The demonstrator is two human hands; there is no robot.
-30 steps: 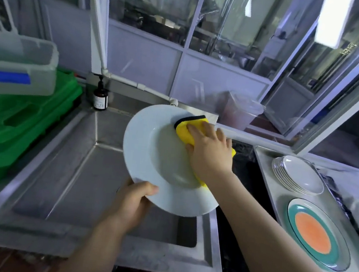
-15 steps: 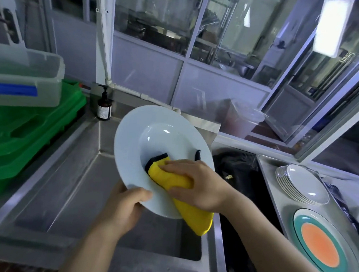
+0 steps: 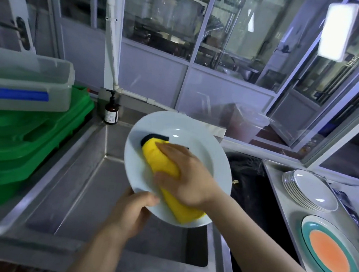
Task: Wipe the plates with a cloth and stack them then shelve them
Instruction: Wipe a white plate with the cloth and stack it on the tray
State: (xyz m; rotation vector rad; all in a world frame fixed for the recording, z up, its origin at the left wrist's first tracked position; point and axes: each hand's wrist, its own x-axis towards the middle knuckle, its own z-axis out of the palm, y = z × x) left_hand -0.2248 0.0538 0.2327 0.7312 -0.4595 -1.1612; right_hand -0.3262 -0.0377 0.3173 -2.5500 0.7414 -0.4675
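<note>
A white deep plate is held tilted over the steel sink. My left hand grips its lower rim, thumb on the front. My right hand presses a yellow cloth with a dark edge against the plate's face, fingers and thumb wrapped round the cloth. On the steel counter at the right sits a stack of several white plates, and nearer me lies a plate with a teal rim and orange middle.
Green crates with a clear lidded tub on top stand left of the sink. A brown pump bottle stands at the sink's back corner. A dark cloth lies between sink and counter. Glass partitions rise behind.
My right hand has slid the cloth from the plate's lower middle up toward its upper left. The plate has shifted slightly right in my left hand's grip.
</note>
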